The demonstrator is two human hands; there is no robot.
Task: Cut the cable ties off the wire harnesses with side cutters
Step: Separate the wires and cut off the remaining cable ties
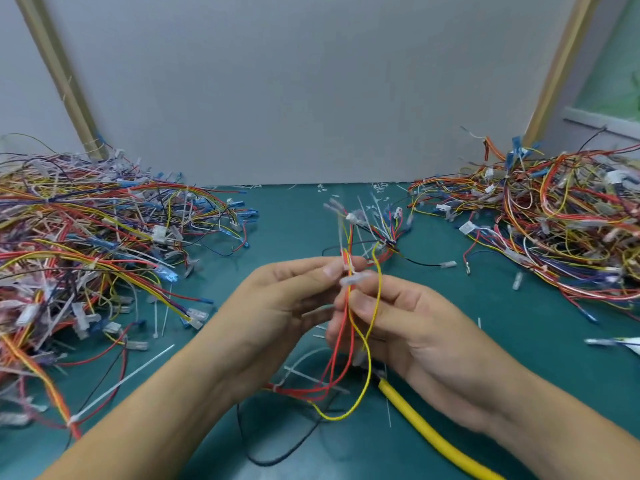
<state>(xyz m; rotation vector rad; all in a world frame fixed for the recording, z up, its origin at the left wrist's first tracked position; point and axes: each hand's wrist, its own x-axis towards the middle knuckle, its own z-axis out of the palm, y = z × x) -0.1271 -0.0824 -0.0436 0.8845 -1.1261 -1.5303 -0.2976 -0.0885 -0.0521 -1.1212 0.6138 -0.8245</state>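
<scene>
Pinching wire harness (pixel 350 336) near its top w/ left hand (pixel 277 299); right hand (pixel 422 334) grips strands just below — harness stands upright betw. the 2. Cable tie (pixel 277 388) at harness's low end; side cutters (pixel 426 429) beneath harness, right hand nearer.

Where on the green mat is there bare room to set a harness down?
Bare green mat lies between the left wire pile and the held harness, and between the right hand and the right wire pile. Crowded: both piles, and between the forearms.
</scene>
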